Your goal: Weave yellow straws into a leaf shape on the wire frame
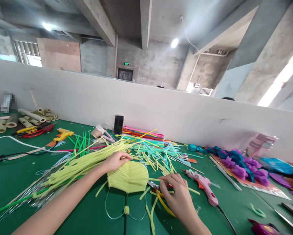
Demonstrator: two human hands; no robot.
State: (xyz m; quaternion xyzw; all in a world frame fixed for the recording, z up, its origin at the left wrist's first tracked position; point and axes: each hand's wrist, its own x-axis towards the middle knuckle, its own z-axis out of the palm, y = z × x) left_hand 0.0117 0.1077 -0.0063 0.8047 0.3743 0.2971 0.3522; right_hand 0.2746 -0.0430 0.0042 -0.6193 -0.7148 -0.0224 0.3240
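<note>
A flat pale-yellow panel of pipe cleaners [128, 181], laid side by side, is in front of me. My left hand [118, 161] is closed at its upper edge, fingers curled and pinching there. My right hand [177, 191] pinches a yellow pipe cleaner [153, 179] that stretches across the panel's right part. Under that hand lie pliers with yellow handles [166, 206], partly hidden. Below the panel, a thin pale wire loop [107, 209] hangs on either side of a small yellow fuzzy knot [126, 210].
Loose yellow pipe cleaners [87, 163] spread to the left. A pink glue gun [205, 186] lies right, a yellow glue gun [63, 134] left. Bamboo tubes [32, 115], purple fuzzy pieces [236, 168] and a purple tape-measure-like object [264, 227] are farther out. A white partition [190, 114] stands behind.
</note>
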